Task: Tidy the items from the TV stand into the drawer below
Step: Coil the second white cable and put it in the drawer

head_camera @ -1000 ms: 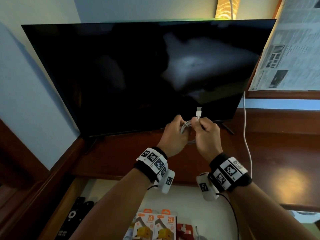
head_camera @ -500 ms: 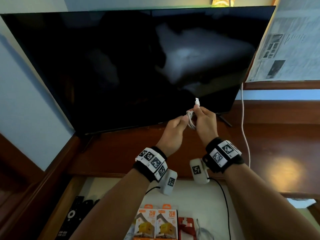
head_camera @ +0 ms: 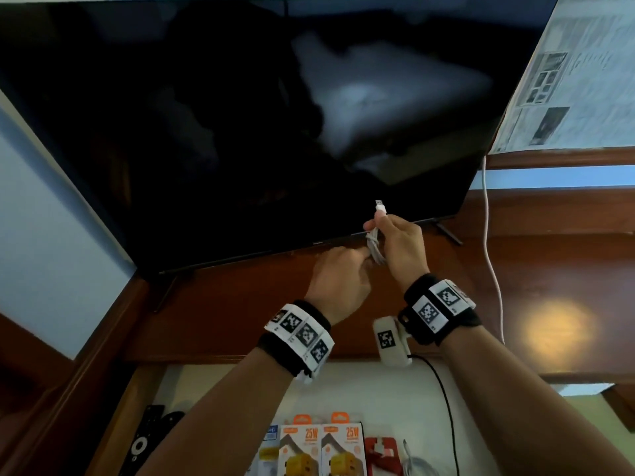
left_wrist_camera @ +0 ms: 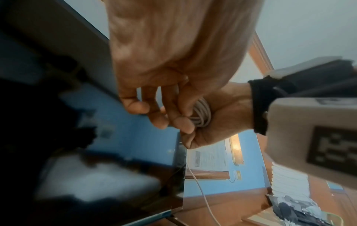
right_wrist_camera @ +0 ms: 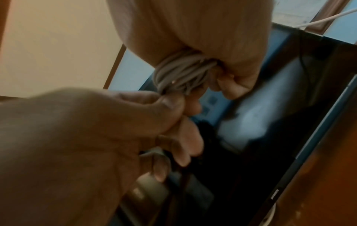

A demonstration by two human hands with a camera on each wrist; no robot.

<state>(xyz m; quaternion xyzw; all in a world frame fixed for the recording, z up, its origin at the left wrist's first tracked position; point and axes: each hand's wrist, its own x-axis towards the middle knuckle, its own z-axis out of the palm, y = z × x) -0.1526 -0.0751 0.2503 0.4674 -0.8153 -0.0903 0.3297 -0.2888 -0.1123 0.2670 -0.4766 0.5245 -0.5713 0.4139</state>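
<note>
The right hand [head_camera: 400, 247] grips a coiled white USB cable [head_camera: 375, 250], plug up. The left hand [head_camera: 338, 280] pinches the coil's lower end.

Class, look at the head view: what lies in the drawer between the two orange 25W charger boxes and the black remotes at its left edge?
The left forearm crosses over it; otherwise only bare pale drawer floor shows between the charger boxes and remotes.

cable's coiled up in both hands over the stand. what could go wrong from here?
1. The coiled white cable is only gripped by the right hand and pinched by the left hand; nothing visibly ties it, so the loops may spring open on release.
2. The USB plug sticks up near the TV screen and could knock it.
</note>
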